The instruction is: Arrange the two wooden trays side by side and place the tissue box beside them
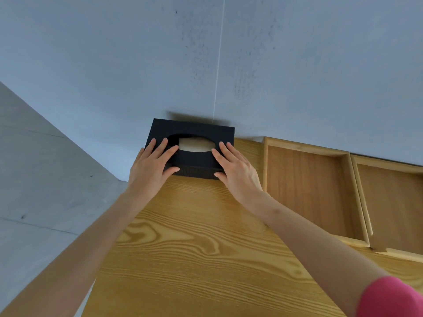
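Tissue box under both hands at the table's far corner, trays paired to its right.

Nearest, at lower right of the frame, a pink sleeve (pixel 389 296) showed on the right arm, and both forearms reached out over the bare wooden table (pixel 194 243). At centre frame the left hand (pixel 152 165) and right hand (pixel 237 170) lay spread, fingers flat on top of the black tissue box (pixel 196 161) and thumbs at its near face, pressing rather than clasping it. The box sat at the table's far left corner, against the grey wall (pixel 206 60). The first wooden tray (pixel 313 193) lay near the box, with a strip of table between, and the second wooden tray (pixel 393 207) touched its right side. Risk, in my judgement: a leftward push could tip the box off the edge, as it stood at the corner.
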